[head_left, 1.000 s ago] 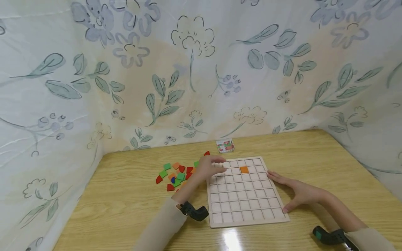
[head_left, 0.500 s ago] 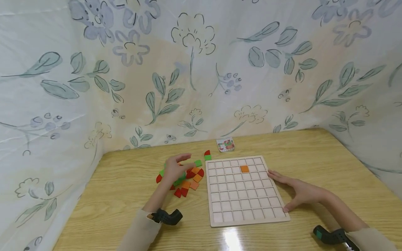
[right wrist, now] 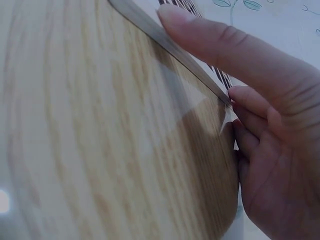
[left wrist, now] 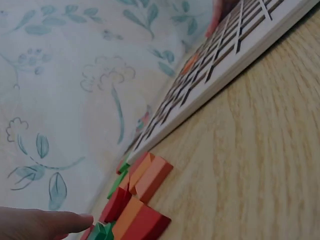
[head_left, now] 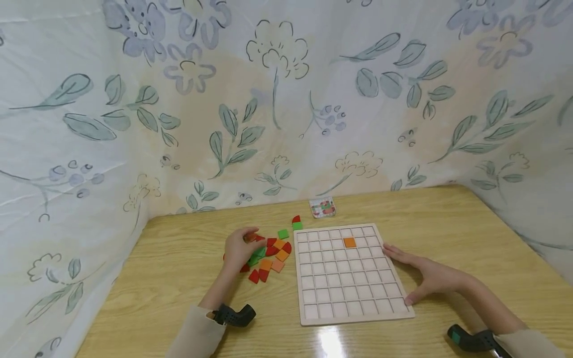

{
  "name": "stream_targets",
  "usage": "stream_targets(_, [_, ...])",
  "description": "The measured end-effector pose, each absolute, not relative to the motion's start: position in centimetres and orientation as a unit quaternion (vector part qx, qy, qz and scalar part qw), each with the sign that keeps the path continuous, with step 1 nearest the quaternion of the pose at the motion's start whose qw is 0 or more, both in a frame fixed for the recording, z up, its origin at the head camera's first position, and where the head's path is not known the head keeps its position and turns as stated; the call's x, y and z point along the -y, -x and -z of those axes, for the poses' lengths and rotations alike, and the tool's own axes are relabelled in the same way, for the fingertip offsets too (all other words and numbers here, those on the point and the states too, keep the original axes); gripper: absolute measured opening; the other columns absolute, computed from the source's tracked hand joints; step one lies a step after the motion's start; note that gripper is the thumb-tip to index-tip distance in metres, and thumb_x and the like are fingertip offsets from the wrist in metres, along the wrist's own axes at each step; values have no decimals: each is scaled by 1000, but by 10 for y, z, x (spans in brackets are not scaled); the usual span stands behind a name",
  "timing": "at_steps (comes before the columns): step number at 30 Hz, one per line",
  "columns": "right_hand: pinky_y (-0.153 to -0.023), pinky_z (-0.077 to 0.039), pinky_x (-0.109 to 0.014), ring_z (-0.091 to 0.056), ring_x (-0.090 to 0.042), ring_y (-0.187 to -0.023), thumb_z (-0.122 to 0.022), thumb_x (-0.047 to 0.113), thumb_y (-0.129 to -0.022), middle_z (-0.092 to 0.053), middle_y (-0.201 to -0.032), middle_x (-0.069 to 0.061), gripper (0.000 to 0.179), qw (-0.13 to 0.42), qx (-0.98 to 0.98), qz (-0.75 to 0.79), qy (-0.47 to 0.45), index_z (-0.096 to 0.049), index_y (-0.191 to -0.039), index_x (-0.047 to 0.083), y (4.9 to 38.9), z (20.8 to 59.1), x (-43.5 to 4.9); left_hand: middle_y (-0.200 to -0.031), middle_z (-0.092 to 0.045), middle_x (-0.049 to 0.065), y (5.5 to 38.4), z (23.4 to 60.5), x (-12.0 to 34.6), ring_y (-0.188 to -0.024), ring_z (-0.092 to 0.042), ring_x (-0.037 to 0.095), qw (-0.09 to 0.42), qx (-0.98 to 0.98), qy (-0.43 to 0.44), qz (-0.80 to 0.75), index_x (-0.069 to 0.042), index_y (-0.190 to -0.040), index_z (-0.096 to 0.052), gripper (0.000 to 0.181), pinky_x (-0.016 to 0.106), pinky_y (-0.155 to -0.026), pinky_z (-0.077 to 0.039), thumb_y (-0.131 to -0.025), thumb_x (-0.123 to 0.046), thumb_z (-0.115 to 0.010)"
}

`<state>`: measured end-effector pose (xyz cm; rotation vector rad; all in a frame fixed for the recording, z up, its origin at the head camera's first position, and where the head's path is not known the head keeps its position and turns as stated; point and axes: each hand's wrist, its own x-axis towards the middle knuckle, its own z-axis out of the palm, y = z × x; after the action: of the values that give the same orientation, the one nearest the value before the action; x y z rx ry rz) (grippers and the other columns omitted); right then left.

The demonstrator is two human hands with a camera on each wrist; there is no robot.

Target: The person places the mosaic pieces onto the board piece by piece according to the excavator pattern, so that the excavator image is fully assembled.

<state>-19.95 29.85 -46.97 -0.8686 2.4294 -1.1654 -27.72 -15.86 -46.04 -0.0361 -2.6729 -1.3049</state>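
Observation:
My left hand (head_left: 237, 250) is over the left part of a pile of small flat coloured pieces, thumb and index finger apart and curved above it. Red, orange and green pieces (head_left: 266, 265) show around the hand; those under the palm are hidden. In the left wrist view, the thumb (left wrist: 65, 222) lies close to green and red pieces. To the right is a pale wooden grid board (head_left: 323, 294), with a single orange square (head_left: 349, 242) in an upper cell. My right hand (head_left: 431, 274) rests along the board's right edge, its thumb (right wrist: 200, 37) on the rim and fingers extended.
A small printed card (head_left: 323, 207) lies behind the board. A red quarter-circle (head_left: 296, 219) and a green square (head_left: 297, 226) sit by the board's top left corner. A flowered cloth (head_left: 286, 99) hangs around the back and sides of the wooden table (head_left: 147, 298).
My left hand has moved left, from above the board's upper left corner to the pile, and its fingers have lowered towards the pieces. The right hand stays at the board's edge.

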Motion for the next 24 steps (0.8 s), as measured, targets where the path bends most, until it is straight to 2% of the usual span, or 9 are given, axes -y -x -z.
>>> stream_targets(4, [-91,-6,4,-1,22,-127,-81,28,-66,-5,-151,-25,106,153,-851,404,300,-17,-147,5,200,471,-298,-93,-66,8,275,462,161,-82,-56,21,86,904,2,419,-7,-104,-70,43,31,-70,-46,-69,-28,-81])
stream_targets(12, [-89,-6,4,-1,22,-127,-81,27,-66,-5,-151,-25,107,156,-850,408,293,-16,-148,7,200,473,-298,-95,-70,6,274,466,162,-90,-61,22,80,906,4,415,-8,-99,-72,36,37,-80,-49,-71,-28,-80])
stream_targets(20, [-90,-6,3,-1,22,-127,-81,28,-66,-5,-151,-24,107,155,-853,404,293,-16,-148,7,200,472,-298,-92,-70,6,278,466,164,-84,-62,20,75,907,21,413,-6,-99,-72,27,33,-74,-50,-74,-15,-77])
stream_targets(24, [-90,-6,4,0,22,-127,-81,29,-65,-5,-151,-25,108,154,-854,401,293,-16,-148,6,200,471,-298,-86,-70,5,279,462,165,-75,-60,16,81,905,45,416,-5,-97,-72,25,29,-67,-50,-73,-10,-76])
